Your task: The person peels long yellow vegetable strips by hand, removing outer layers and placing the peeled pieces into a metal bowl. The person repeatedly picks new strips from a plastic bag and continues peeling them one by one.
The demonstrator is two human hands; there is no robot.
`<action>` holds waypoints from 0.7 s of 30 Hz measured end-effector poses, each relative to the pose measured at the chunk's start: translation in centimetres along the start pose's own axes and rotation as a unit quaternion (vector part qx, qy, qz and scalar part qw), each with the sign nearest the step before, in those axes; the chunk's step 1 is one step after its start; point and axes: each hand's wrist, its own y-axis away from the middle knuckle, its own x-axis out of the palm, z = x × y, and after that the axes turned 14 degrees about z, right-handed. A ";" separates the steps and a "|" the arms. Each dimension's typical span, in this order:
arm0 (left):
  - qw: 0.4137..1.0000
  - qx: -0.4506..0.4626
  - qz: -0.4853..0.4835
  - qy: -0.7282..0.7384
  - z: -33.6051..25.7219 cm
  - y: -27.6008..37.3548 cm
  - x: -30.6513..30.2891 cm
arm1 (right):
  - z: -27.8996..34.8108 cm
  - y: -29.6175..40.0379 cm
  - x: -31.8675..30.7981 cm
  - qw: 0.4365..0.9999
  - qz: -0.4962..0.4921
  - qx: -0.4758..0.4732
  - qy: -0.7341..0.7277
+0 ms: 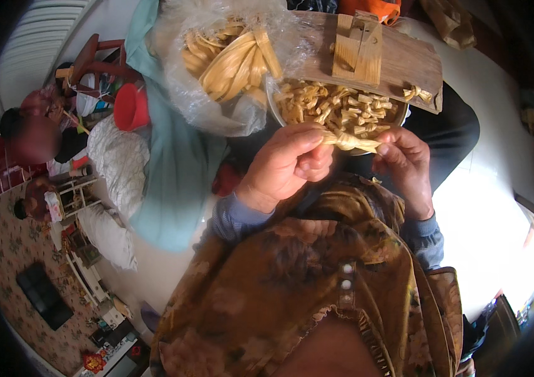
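Observation:
A knotted strip of dried yellow tofu skin, as far as I can tell, is stretched between my hands. My left hand pinches its left end, and my right hand pinches its right end between thumb and finger. Just beyond them a round basin holds many small knots of the same strip. Across the basin's far side lies a wooden board bearing a wooden block fixture and one knotted piece. Left of the basin, an open clear plastic bag holds long folded strips.
Light green cloth hangs left of the bag. Farther left are a red bucket, a red-brown stool, white sacks and other people. An orange bag lies beyond the board.

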 end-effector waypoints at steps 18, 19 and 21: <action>0.510 0.084 0.025 -0.855 -2.8 -6.6 -3.6 | 0.5 -4.9 -1.9 0.998 -0.014 -0.008 0.062; 0.529 0.094 0.028 -0.843 -2.9 -7.0 -4.3 | 0.6 -5.3 -2.2 0.998 -0.013 -0.009 0.065; 0.568 0.109 -0.003 -0.816 -3.1 -8.3 -5.2 | 0.9 -6.8 -2.5 0.994 -0.064 -0.032 0.087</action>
